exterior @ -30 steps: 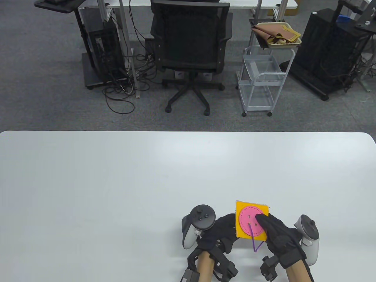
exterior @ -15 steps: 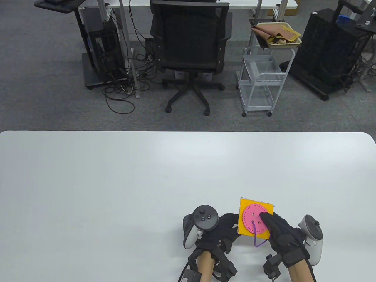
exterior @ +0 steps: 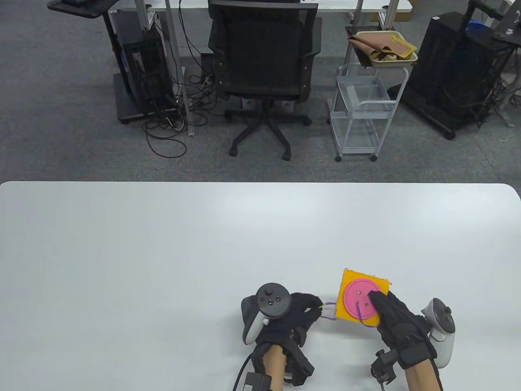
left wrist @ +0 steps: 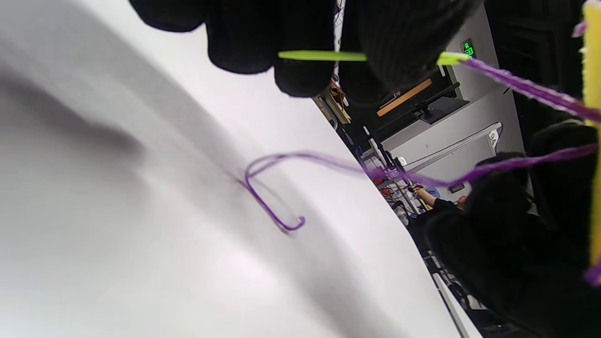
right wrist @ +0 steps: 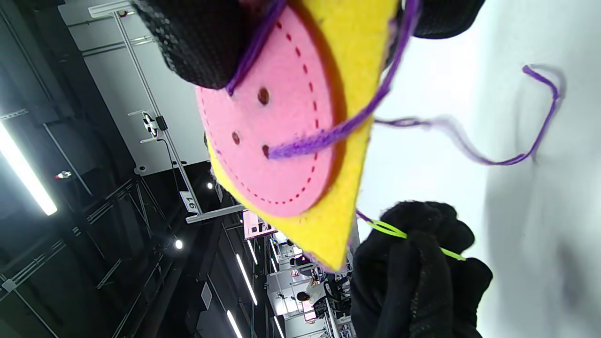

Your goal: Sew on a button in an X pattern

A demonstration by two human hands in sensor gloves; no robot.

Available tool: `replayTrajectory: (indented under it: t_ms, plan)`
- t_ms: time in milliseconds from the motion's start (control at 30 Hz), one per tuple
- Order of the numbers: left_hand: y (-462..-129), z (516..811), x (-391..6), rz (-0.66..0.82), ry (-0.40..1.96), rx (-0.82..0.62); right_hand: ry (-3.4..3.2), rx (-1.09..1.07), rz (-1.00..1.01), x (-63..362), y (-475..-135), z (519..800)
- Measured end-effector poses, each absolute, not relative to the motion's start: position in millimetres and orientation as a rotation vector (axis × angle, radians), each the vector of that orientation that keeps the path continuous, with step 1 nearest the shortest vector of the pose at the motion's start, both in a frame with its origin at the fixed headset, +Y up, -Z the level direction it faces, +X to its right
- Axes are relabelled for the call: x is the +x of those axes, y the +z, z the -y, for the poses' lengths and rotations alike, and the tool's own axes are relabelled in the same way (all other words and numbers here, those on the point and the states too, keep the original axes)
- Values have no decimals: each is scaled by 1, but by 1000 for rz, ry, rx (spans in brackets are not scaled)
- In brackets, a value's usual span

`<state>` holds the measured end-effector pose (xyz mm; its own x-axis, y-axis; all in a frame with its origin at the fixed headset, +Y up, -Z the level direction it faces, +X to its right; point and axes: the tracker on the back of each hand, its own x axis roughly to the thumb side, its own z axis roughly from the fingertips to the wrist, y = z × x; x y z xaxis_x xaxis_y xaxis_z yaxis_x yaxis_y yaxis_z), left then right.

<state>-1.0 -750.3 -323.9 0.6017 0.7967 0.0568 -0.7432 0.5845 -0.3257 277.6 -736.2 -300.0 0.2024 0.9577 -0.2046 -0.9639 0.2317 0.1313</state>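
Observation:
A yellow felt square [exterior: 348, 285] carries a pink felt button [exterior: 358, 299] with several holes. My right hand [exterior: 392, 315] grips it by its right side, thumb on the pink face [right wrist: 197, 42], and holds it off the table. Purple yarn [exterior: 361, 315] runs from a lower hole over the bottom edge and behind the felt. My left hand [exterior: 303, 311] pinches a lime green plastic needle [left wrist: 324, 56] just left of the felt, with the yarn [left wrist: 516, 89] stretched from its eye to the felt. The loose yarn tail [left wrist: 272, 206] lies on the white table [exterior: 163, 252].
The far edge of the table [exterior: 260, 182] borders grey carpet with a black office chair [exterior: 262, 69], a white wire cart [exterior: 362, 110] and black equipment stands. Both hands work at the table's near edge, right of centre.
My left hand came out from behind the felt and moved left with the needle, pulling yarn through. The yarn loop below the felt shrank. My right hand carried the felt slightly right and up.

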Motion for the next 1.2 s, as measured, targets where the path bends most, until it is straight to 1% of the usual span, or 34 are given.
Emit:
replayTrajectory:
  t_ms: [167, 400, 500, 667, 933, 1200]
  plan:
    - [-324, 751, -4, 186, 845, -280, 1362, -31, -261, 278, -301, 738]
    - [-324, 748, -10, 165, 769, -230, 1369, -45, -244, 281, -301, 739]
    - [-324, 746, -15, 140, 697, -193, 1352, -50, -231, 282, -300, 738]
    - [-324, 749, -27, 88, 633, -171, 1291, -57, -196, 293, -300, 735]
    - [-324, 752, -40, 23, 667, -118, 1227, -63, -176, 306, -300, 735]
    - [-323, 754, -47, -40, 669, -80, 1247, -60, -174, 305, -300, 734]
